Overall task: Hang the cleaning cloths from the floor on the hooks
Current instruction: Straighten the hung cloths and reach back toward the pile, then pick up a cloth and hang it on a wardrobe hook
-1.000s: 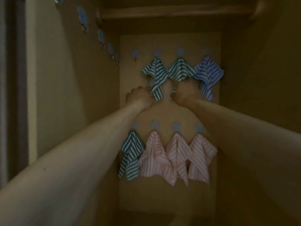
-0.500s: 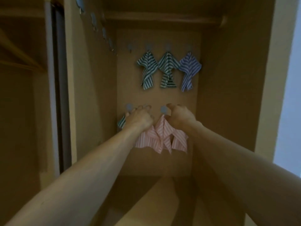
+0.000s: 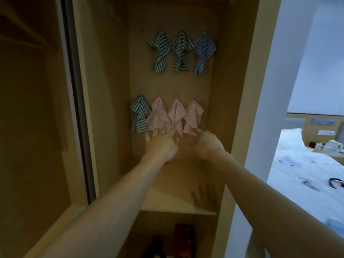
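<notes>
Seven striped cloths hang on hooks on the back wall of a wooden closet. The upper row holds two green cloths (image 3: 160,51) (image 3: 180,51) and a blue cloth (image 3: 203,50). In the lower row are a green cloth (image 3: 140,114) and three pink cloths (image 3: 158,116) (image 3: 176,115) (image 3: 193,114). My left hand (image 3: 161,144) is just below the pink cloths, its spread fingers touching their lower edges. My right hand (image 3: 206,143) has loosely curled fingers under the tip of the right pink cloth and grips nothing that I can see.
A wooden shelf (image 3: 178,200) runs below the hands, with dark red items (image 3: 183,237) under it. A sliding door rail (image 3: 74,94) stands at the left. At the right a bed with a white cover (image 3: 307,174) carries small items, with cups (image 3: 333,146) behind it.
Both hands dropped from the upper row of cloths, past the lower hooks, to under the pink cloths. The view tilted down and pulled back, revealing the shelf and bed.
</notes>
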A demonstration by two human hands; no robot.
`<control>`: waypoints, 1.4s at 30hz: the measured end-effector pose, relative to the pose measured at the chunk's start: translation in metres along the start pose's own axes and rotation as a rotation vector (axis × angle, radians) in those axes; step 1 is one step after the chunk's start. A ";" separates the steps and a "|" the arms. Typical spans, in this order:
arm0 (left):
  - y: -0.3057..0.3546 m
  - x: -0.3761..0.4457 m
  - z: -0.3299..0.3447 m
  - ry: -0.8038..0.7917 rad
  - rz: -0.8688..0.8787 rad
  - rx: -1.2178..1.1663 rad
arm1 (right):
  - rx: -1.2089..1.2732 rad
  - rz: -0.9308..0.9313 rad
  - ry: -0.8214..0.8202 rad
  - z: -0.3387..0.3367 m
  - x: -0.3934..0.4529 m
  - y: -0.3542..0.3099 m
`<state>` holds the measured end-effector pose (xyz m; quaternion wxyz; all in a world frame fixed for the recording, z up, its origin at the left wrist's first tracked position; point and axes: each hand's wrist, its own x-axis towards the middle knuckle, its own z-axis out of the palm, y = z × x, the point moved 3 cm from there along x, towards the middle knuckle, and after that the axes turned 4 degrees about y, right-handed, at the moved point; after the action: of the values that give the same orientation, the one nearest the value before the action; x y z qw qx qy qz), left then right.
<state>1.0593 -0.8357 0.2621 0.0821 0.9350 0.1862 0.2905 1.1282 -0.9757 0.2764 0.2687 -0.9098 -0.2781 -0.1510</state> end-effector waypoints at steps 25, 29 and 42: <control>0.128 -0.350 0.045 -0.410 0.273 -0.246 | -0.047 0.439 0.009 -0.025 -0.405 0.104; 0.156 -0.410 0.058 -0.487 0.386 -0.305 | -0.054 0.608 0.059 -0.037 -0.484 0.117; 0.299 -0.568 0.052 -0.671 0.838 -0.419 | -0.198 1.102 0.252 -0.114 -0.695 0.170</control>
<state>0.7460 -1.3368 0.0063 0.1979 0.9338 -0.2978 0.0163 0.6578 -1.4554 0.0052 0.2525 -0.9161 0.2868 -0.1213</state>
